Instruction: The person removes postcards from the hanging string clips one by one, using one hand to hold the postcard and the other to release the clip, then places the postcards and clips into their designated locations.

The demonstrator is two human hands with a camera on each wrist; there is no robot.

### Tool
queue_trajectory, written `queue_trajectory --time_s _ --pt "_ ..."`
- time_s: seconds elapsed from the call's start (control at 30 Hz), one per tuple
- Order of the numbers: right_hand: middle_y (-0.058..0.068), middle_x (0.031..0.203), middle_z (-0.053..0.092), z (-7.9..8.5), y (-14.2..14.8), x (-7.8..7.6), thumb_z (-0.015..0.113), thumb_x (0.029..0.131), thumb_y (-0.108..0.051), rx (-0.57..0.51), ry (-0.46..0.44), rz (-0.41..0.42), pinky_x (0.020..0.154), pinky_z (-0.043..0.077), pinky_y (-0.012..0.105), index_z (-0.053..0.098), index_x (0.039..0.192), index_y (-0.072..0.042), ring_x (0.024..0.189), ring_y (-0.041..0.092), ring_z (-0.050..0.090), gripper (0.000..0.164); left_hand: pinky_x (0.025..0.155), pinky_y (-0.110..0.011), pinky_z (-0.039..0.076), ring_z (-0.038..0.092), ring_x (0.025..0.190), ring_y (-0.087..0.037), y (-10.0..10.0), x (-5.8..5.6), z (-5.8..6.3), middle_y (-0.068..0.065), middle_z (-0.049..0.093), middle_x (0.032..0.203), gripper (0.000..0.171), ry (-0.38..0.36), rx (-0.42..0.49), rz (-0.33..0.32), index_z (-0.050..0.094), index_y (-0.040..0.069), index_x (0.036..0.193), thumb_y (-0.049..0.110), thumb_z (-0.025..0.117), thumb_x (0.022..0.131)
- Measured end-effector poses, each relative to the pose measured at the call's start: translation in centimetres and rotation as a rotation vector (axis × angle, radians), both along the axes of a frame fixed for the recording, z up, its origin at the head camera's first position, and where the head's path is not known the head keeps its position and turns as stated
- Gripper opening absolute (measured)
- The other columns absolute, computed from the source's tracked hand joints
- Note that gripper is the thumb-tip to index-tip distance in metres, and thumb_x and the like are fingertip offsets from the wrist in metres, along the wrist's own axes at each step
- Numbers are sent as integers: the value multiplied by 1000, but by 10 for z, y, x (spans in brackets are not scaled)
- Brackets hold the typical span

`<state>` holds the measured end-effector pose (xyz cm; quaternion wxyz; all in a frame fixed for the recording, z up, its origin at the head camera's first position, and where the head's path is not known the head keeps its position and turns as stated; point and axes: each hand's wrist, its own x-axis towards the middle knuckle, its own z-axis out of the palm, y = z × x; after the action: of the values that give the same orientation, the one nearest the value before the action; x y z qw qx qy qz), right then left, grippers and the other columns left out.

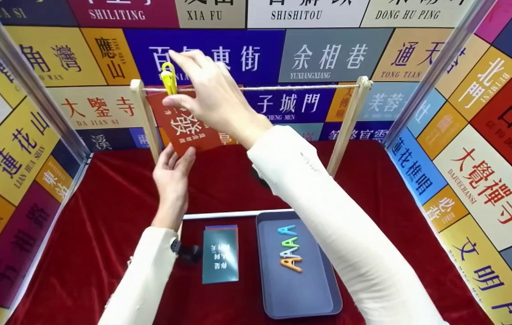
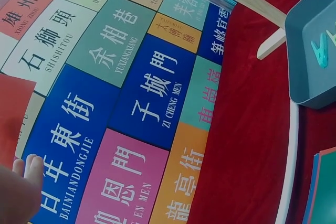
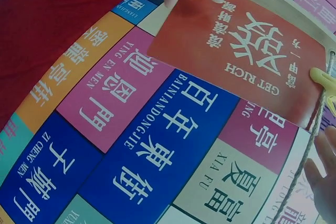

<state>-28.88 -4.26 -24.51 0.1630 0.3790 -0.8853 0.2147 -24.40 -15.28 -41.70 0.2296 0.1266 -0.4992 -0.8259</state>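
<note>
A red card (image 1: 188,131) with white characters hangs at the left end of a string (image 1: 301,87). Its top edge is at a yellow clothespin (image 1: 169,80) on that string. My left hand (image 1: 172,180) pinches the card's lower edge between thumb and fingers. Around the clothespin, my right hand (image 1: 213,88) has thumb and forefinger spread apart. In the right wrist view the clothespin (image 3: 324,83) sits over the string and card, with a gap to the right hand's fingers (image 3: 321,169). Only part of the card (image 2: 13,119) appears in the left wrist view.
Wooden posts (image 1: 351,122) hold the string over dark red cloth. In front, a grey tray (image 1: 299,293) holds several coloured clothespins (image 1: 290,248). Left of it lies a stack of cards with a dark green one (image 1: 221,255) on top. Printed panels surround the table.
</note>
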Motion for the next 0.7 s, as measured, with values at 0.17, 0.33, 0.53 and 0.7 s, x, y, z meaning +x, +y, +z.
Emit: queue_trajectory --time_s 0.17,0.33,0.53,0.7 --pt "0 161 38 4 -8 -1 56 91 -56 10 -118 -33 130 19 30 30 158 -18 152 13 30 81 95 -29 61 70 90 -11 2 -1 0 -11 63 113 48 39 60 19 55 -6 135 -9 67 90" --pt "-1 161 38 5 -12 -1 55 93 -52 -44 -224 -45 128 20 21 31 157 -18 151 11 32 77 98 -34 60 72 89 -11 3 1 -2 -5 69 102 40 45 82 14 59 -8 129 -7 67 91" --pt "-2 154 49 4 -16 0 54 95 -50 -113 -273 -63 121 32 15 36 155 -19 140 8 46 70 95 -34 61 73 85 -12 1 2 -4 -4 68 100 37 49 129 -1 58 -9 130 -2 65 94" --pt "-4 142 59 5 -22 1 57 96 -47 -176 -312 -87 116 37 15 41 153 -18 132 8 52 66 92 -34 63 73 85 -12 1 2 -3 -3 72 92 30 66 200 0 62 -10 123 -1 64 94"
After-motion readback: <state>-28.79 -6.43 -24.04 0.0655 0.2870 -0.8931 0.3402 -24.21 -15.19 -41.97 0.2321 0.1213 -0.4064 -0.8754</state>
